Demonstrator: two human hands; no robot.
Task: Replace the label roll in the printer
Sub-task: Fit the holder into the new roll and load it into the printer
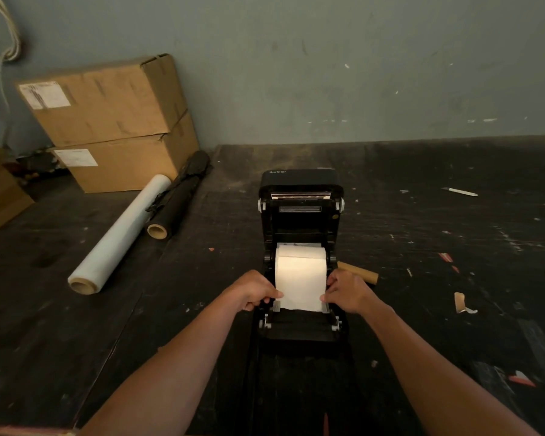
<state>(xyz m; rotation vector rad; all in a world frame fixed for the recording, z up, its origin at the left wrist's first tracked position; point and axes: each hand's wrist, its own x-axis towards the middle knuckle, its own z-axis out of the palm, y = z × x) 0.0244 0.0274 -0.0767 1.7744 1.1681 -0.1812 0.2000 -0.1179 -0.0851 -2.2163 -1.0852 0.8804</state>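
Observation:
A black label printer [300, 325] stands open on the dark table, its lid [301, 196] tipped up at the back. A white label roll [300, 265] sits in its bay, with the loose end pulled forward over the front. My left hand [252, 291] pinches the left edge of that loose paper. My right hand [346, 291] pinches the right edge. An empty cardboard core [361, 272] lies just right of the printer, partly hidden behind my right hand.
Two stacked cardboard boxes [114, 121] stand at the back left. A roll of clear wrap [120, 234] and a black roll [180, 199] lie in front of them. Paper scraps [461, 302] dot the dark table [453, 231] on the right.

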